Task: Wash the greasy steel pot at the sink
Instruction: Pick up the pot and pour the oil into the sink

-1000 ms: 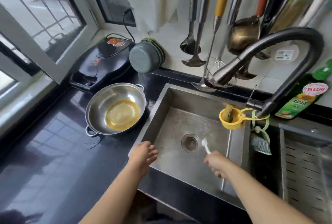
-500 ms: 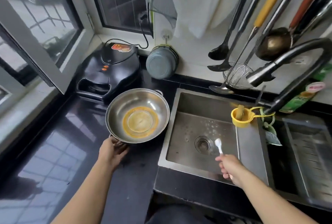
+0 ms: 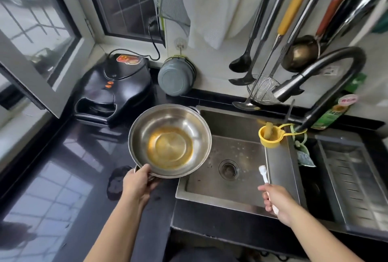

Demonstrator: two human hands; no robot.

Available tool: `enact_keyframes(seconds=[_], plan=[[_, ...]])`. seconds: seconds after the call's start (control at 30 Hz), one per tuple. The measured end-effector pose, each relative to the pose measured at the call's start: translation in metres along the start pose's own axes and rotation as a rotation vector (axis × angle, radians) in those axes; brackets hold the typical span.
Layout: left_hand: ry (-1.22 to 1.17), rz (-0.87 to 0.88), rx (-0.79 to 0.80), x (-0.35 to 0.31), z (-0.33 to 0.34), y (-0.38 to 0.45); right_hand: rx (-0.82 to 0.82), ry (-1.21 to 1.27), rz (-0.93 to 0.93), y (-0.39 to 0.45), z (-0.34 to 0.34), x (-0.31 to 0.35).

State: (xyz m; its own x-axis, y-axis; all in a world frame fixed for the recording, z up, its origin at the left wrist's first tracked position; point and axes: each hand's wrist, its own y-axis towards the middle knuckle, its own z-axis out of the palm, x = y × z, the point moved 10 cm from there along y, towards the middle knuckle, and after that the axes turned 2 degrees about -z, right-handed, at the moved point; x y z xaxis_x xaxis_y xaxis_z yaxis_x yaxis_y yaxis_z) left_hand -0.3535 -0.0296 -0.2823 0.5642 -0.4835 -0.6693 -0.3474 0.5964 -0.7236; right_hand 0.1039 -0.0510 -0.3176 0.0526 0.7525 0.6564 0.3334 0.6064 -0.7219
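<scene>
The steel pot has an orange greasy ring on its bottom. It hangs tilted over the counter edge and the left rim of the steel sink. My left hand grips the pot's near handle. My right hand holds a white brush over the sink's right side, bristle end pointing toward the drain. The dark curved faucet arches over the sink from the right; no water is visible.
A black electric griddle sits at the back left of the black counter. A grey bowl leans on the wall. Ladles and a skimmer hang above the sink. A yellow cup, a green bottle and a drain rack sit right.
My left hand moved from the sink's edge to the pot's near handle, took hold and brought the pot right, over the sink's left rim. My right hand kept the brush.
</scene>
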Motion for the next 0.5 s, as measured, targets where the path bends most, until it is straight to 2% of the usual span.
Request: enact_keyframes(seconds=[0.2,0.37,0.43,0.5], plan=[[0.196,0.047,0.135,0.021,0.077,-0.037,0.013,0.041,-0.028,0.016,-0.042,0.012],[0.380,0.240,0.206,0.052,0.124,-0.059,0.063,-0.059,-0.133,0.032,-0.088,0.034],[0.585,0.386,0.231,0.057,0.141,-0.067,0.073,-0.089,-0.165,0.039,-0.105,0.040],[0.904,0.589,0.189,0.054,0.155,-0.080,0.080,-0.114,-0.185,0.047,-0.115,0.042]])
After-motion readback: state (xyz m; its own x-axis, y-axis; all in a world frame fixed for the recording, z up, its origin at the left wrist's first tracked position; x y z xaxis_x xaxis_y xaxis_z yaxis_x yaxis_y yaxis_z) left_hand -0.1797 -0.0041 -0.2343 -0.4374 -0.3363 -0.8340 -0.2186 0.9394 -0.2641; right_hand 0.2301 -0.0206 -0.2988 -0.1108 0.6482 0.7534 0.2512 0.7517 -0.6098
